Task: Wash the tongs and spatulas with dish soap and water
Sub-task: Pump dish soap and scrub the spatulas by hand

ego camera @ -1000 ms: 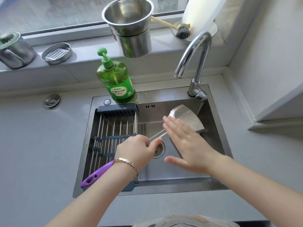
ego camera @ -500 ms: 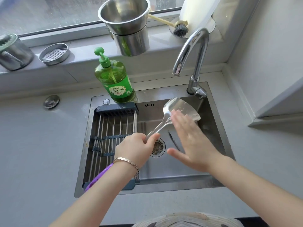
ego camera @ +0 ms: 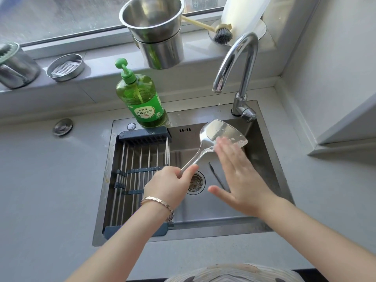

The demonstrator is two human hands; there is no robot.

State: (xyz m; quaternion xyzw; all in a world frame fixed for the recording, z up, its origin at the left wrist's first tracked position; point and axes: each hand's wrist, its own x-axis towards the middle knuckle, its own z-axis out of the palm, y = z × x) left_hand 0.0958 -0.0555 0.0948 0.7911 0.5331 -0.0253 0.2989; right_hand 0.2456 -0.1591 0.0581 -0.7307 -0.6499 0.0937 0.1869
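While the left hand (ego camera: 173, 180) grips the spatula (ego camera: 221, 133) over the sink (ego camera: 270, 159), the flat right hand (ego camera: 242, 178) rubs its soapy blade

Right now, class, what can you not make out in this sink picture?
Head view:
Handle end of the spatula: hidden under the left hand.
Dark thin item on the sink floor: partly behind the right hand, unidentifiable.
White item on the sill: cut off by top edge.

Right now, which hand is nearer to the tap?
Right. The right hand touches the blade of the spatula with straight fingers, just below the tap; the left hand grips the spatula handle farther away, beside the drying rack.
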